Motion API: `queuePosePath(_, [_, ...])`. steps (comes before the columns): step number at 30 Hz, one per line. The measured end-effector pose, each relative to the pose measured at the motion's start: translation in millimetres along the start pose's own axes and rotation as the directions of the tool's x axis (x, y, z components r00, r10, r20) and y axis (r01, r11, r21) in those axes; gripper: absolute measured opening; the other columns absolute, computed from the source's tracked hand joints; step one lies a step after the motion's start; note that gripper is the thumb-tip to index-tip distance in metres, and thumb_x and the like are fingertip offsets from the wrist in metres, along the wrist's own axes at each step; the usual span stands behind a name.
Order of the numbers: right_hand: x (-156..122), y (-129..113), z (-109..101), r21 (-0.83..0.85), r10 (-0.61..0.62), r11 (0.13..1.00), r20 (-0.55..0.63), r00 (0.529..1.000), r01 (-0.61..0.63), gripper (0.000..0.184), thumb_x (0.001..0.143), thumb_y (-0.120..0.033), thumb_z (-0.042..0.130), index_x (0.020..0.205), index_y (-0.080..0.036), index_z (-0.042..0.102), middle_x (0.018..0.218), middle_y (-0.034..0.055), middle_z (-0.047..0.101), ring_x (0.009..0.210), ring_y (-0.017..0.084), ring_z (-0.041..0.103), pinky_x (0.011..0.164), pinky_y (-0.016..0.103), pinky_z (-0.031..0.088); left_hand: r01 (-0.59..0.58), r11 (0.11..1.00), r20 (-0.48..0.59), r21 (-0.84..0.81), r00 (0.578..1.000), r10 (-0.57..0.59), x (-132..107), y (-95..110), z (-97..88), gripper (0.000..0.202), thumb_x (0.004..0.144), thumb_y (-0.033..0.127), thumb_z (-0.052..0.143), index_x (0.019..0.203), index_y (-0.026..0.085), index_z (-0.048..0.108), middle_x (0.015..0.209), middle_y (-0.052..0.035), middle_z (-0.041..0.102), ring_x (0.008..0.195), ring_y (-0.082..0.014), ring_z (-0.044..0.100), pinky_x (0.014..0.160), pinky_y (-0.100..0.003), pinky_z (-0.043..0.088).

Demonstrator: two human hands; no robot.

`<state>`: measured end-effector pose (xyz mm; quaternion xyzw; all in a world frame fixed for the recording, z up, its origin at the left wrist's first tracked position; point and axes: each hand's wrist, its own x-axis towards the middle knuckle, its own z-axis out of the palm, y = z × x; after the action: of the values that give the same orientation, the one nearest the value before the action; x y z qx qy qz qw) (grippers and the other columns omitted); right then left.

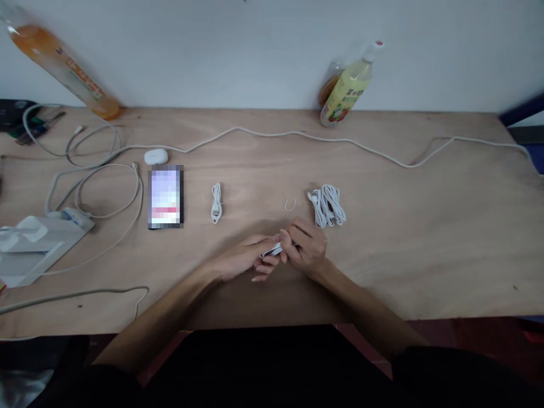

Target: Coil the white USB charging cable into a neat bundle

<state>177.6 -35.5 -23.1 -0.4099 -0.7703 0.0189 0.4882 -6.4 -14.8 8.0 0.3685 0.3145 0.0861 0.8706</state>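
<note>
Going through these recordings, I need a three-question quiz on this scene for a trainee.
1. What are the person's left grip and right grip holding?
2. True or false: the thin U-shaped white piece lies between the lone coiled cable and the cluster of coiled cables.
3. Which lies just beyond the device with the blurred screen? A) orange drink bottle B) small white case C) yellow-labelled bottle

Key: 1. A bundled white cable, partly hidden. 2. True. 3. B.
</note>
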Motion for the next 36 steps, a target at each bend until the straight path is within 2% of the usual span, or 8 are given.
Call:
queuePosePath(3, [1, -1, 1, -0.017, 0.016, 1.0, -0.006, 1.0, -0.016, 0.04, 0.112, -0.015, 0.053, 0.073, -0.024, 0.052, 0.065, -0.0018, 0.051, 0.058, 0.015, 0.047, 0.054, 0.031, 0.036, -0.007, 0.999, -0.06, 0.046, 0.998, 0.01, 0, 0, -0.4, 0.054, 0.099, 0.073, 0.065, 0.084, 0.023, 0.05, 0.064, 0.01, 0.03, 0.051, -0.0086, 0.024, 0.043, -0.02, 0.025])
queuePosePath(7, [2, -1, 2, -0.057, 0.036, 0.998, 0.009, 0.999, -0.035, 0.033, 0.112, -0.016, 0.053, 0.08, -0.022, 0.06, 0.076, 0.0035, 0.063, 0.068, 0.018, 0.058, 0.062, 0.032, 0.044, -0.03, 0.995, -0.073, 0.1, 0.997, 0.038, 1, -2, -1.8, 0.053, 0.106, 0.07, 0.052, 0.08, 0.025, 0.043, 0.065, 0.0092, 0.027, 0.05, -0.0088, 0.021, 0.042, -0.021, 0.023])
queuePosePath(10, [2, 3, 1, -0.083, 0.007, 0.997, 0.051, 0.999, -0.003, 0.037, 0.111, -0.015, 0.054, 0.075, -0.023, 0.059, 0.069, 0.0021, 0.061, 0.063, 0.017, 0.053, 0.06, 0.033, 0.041, -0.032, 0.995, -0.059, 0.095, 0.998, 0.038, 1, -3, -1.2, 0.052, 0.106, 0.069, 0.051, 0.08, 0.025, 0.041, 0.065, 0.0092, 0.026, 0.049, -0.0088, 0.022, 0.042, -0.02, 0.025])
queuePosePath(15, [2, 7, 3, -0.069, 0.03, 0.997, 0.129, 0.991, -0.021, 0.046, 0.114, -0.015, 0.048, 0.069, -0.023, 0.053, 0.06, -0.002, 0.053, 0.053, 0.014, 0.044, 0.056, 0.033, 0.035, -0.051, 0.993, -0.064, 0.107, 0.996, 0.058, 0, 1, 3.0, 0.053, 0.1, 0.073, 0.058, 0.084, 0.024, 0.047, 0.065, 0.0098, 0.03, 0.05, -0.0089, 0.026, 0.043, -0.021, 0.031])
queuePosePath(19, [3, 8, 5, -0.063, 0.097, 0.994, 0.166, 0.981, -0.088, 0.049, 0.117, -0.018, 0.043, 0.07, -0.023, 0.054, 0.062, -0.0009, 0.055, 0.054, 0.015, 0.049, 0.058, 0.032, 0.038, -0.085, 0.976, -0.175, 0.201, 0.977, 0.121, 3, -2, 4.0, 0.052, 0.101, 0.072, 0.053, 0.085, 0.022, 0.051, 0.071, 0.0059, 0.043, 0.055, -0.0102, 0.038, 0.047, -0.024, 0.037])
queuePosePath(22, [2, 7, 6, -0.061, 0.136, 0.99, 0.183, 0.974, -0.127, 0.048, 0.118, -0.02, 0.043, 0.071, -0.023, 0.054, 0.063, -0.0005, 0.056, 0.056, 0.015, 0.05, 0.059, 0.032, 0.038, -0.078, 0.961, -0.221, 0.264, 0.965, 0.139, 4, -8, 2.9, 0.052, 0.105, 0.071, 0.047, 0.086, 0.023, 0.049, 0.071, 0.0061, 0.044, 0.056, -0.0103, 0.037, 0.049, -0.024, 0.035])
queuePosePath(29, [1, 6, 6, -0.044, 0.129, 0.991, 0.197, 0.972, -0.123, 0.047, 0.117, -0.023, 0.047, 0.071, -0.022, 0.055, 0.062, -0.0009, 0.055, 0.056, 0.015, 0.048, 0.059, 0.033, 0.035, -0.055, 0.964, -0.154, 0.26, 0.983, 0.097, 4, -10, -0.3, 0.05, 0.11, 0.067, 0.04, 0.084, 0.024, 0.043, 0.066, 0.0092, 0.033, 0.053, -0.0093, 0.022, 0.047, -0.022, 0.024])
queuePosePath(36, [2, 8, 5, 0.004, 0.134, 0.99, 0.222, 0.966, -0.138, 0.05, 0.116, -0.022, 0.047, 0.066, -0.023, 0.049, 0.058, -0.003, 0.051, 0.053, 0.013, 0.045, 0.056, 0.032, 0.033, -0.049, 0.979, -0.109, 0.198, 0.991, 0.071, 4, -5, 3.9, 0.047, 0.109, 0.063, 0.043, 0.081, 0.026, 0.039, 0.063, 0.01, 0.03, 0.049, -0.0084, 0.023, 0.045, -0.022, 0.025])
